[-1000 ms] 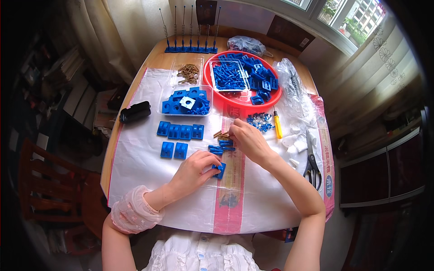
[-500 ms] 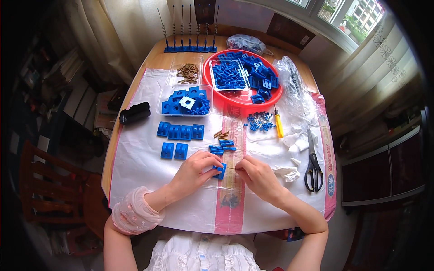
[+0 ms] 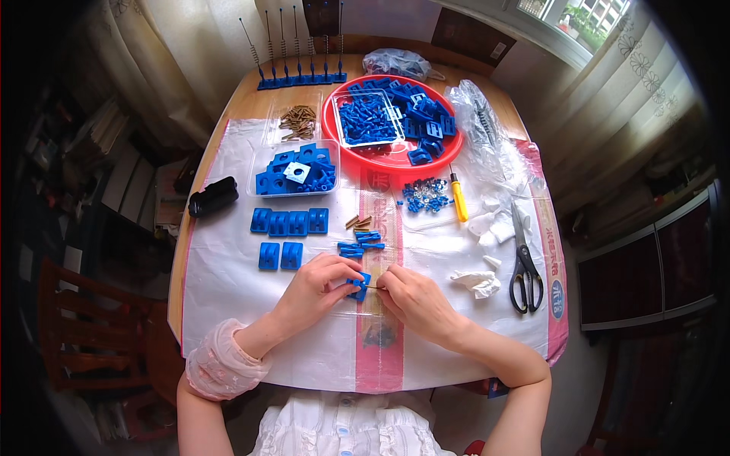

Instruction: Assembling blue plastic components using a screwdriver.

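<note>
My left hand [image 3: 318,290] is closed on a small blue plastic block [image 3: 358,289], its fingers along the block's left and far sides. My right hand [image 3: 414,300] pinches a thin, dark pin-like piece [image 3: 371,286], whose tip meets the block's right side; how deep it goes in I cannot tell. Just beyond the block lie several blue plastic pegs [image 3: 360,245] and a few brass-coloured pins [image 3: 357,223]. To the left, several blue bracket pieces [image 3: 289,222] stand in a row, with two more brackets [image 3: 280,256] nearer me.
A clear box of blue parts [image 3: 262,190] and a red basin [image 3: 332,125] stand farther back. On the right are a yellow-handled screwdriver [image 3: 459,201], black scissors [image 3: 525,277] and crumpled tissue [image 3: 477,283]. A black case [image 3: 214,197] lies left. Upright springs on rods [image 3: 296,57] line the back.
The whole view has shifted slightly, so the table sits farther left. My right hand has come closer to the block, and the pin's tip now meets it.
</note>
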Demonstrator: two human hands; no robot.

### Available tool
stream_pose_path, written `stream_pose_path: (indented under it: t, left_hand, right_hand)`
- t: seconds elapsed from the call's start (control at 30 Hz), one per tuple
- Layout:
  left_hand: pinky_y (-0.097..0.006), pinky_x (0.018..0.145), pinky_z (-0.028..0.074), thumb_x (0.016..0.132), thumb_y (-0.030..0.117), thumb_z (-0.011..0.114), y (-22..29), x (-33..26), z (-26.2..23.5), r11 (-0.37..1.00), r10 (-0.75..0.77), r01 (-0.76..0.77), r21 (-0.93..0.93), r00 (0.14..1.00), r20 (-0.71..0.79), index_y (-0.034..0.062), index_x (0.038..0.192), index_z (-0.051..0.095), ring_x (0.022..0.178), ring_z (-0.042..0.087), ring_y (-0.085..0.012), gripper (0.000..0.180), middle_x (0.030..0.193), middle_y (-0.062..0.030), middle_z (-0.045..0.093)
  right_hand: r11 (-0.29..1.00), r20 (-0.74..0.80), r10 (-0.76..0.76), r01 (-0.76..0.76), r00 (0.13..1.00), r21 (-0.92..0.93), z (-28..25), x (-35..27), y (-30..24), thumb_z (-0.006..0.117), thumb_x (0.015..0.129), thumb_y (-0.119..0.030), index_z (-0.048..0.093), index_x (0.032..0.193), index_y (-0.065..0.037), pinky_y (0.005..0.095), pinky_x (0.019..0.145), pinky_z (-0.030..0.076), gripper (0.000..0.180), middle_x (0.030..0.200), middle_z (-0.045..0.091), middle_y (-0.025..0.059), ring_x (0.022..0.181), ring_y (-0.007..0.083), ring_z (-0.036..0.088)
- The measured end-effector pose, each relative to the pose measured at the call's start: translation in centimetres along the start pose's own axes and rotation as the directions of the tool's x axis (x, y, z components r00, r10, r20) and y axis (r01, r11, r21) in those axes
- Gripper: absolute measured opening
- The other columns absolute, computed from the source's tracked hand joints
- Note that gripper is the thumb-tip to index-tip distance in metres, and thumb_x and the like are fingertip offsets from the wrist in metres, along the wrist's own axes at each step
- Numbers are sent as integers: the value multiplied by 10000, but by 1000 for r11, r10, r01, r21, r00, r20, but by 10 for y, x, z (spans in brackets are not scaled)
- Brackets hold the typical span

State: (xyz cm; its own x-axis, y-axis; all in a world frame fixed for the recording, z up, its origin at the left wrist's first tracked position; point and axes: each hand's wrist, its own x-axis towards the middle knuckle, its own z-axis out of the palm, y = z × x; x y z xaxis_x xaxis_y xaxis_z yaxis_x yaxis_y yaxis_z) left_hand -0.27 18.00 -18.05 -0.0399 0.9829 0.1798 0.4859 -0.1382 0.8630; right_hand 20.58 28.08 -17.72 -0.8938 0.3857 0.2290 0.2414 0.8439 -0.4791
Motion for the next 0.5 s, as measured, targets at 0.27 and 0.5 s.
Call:
stream_pose_path:
  t: [0.27, 0.5]
  left_hand:
    - [-258, 705, 582, 836, -34, 753, -2, -1, 0, 1000, 2, -2, -21, 1000, 14, 62, 1021, 769, 986, 661, -175, 209, 1135, -81, 718]
    - [-324, 812, 575, 816, 22, 775, -8, -3, 0, 998, 67, -67, 21, 998, 4, 60, 1017, 777, 985, 669, -234, 204, 1124, -98, 728]
  right_hand:
    - [997, -22, -20, 19, 1000, -78, 5, -3, -6, 640, 894, -73, 571, 930, -17, 406, 693, 525, 96, 860, 547, 125, 791, 305, 617]
    - [1000, -60, 16, -17, 998, -26, 12, -3, -9, 660, 877, -68, 570, 936, -20, 416, 676, 518, 119, 860, 552, 125, 770, 312, 619]
